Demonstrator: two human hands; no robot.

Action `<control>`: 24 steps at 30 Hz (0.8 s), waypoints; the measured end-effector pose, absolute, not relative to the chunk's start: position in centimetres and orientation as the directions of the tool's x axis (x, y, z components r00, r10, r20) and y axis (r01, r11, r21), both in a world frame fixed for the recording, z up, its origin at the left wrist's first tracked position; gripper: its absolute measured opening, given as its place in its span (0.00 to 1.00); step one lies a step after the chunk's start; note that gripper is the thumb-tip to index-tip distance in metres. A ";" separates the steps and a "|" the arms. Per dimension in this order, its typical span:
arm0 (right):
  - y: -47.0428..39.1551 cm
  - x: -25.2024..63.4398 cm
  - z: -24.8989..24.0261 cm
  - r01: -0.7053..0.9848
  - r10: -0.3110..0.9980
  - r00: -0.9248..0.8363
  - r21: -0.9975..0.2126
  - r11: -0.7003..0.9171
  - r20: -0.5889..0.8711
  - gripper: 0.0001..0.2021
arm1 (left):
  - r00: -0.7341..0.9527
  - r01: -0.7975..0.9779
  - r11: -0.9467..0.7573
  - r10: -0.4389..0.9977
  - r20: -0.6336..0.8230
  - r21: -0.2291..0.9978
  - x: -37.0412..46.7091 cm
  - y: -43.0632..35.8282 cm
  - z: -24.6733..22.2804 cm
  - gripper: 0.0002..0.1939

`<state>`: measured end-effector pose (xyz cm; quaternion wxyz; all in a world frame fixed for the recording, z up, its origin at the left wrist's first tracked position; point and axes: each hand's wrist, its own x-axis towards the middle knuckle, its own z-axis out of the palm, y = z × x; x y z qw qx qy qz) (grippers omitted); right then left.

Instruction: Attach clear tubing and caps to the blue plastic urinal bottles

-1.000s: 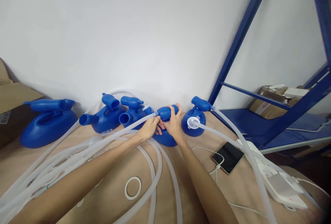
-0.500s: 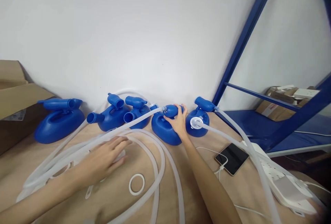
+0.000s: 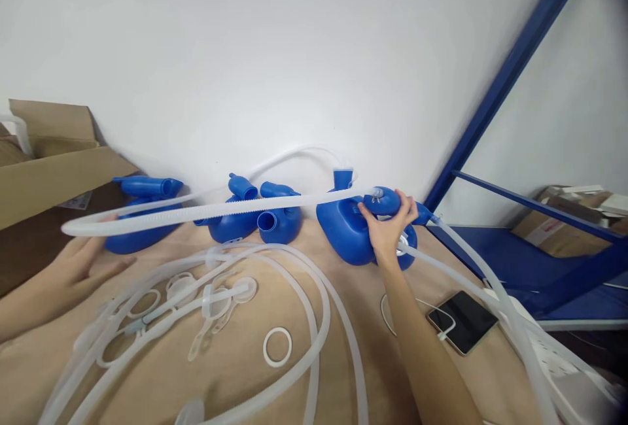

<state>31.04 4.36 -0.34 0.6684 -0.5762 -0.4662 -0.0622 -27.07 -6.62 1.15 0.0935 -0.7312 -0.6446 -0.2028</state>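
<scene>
My right hand (image 3: 386,232) is closed around the handle of a blue plastic urinal bottle (image 3: 346,235), which is tilted and seems lifted off the table. A clear ribbed hose (image 3: 235,207) runs from its upper spout to the far left, where it bends back in a loop. There, my left hand (image 3: 78,268) has its fingers stretched out and thumb apart, fingertips partly hidden behind the raised hose; whether they touch it I cannot tell. Behind my right hand stands another blue bottle (image 3: 409,258), partly covered, with hoses attached.
Several more blue bottles (image 3: 282,222) stand along the wall. Coiled hoses (image 3: 294,281), translucent caps (image 3: 245,289) and a white ring (image 3: 277,346) lie on the table. To the left is a cardboard box (image 3: 63,176); to the right, a phone (image 3: 464,322), power strip (image 3: 549,353) and blue shelf (image 3: 490,245).
My right hand has raised and tilted the bottle, shifting it right toward the neighbouring one. My left hand has moved left from over the coils, and the hose now hangs raised in a loop.
</scene>
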 end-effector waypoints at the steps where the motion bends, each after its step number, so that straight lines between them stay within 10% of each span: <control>1: 4.3 31.2 -0.3 0.626 0.428 0.566 -0.705 0.332 0.704 0.45 | 0.063 0.977 -0.145 0.898 0.435 0.159 -27.5 -6.0 1.8 0.42; 16: 4.3 32.0 -1.6 0.781 0.458 0.452 -0.588 0.210 0.765 0.39 | 0.358 0.923 -0.211 0.778 0.516 -0.321 -23.0 4.4 15.0 0.41; 24: 3.9 33.7 -2.0 0.833 0.692 0.394 -0.553 0.009 0.605 0.39 | 0.304 0.948 -0.184 0.770 0.561 -0.261 -22.6 7.3 13.9 0.31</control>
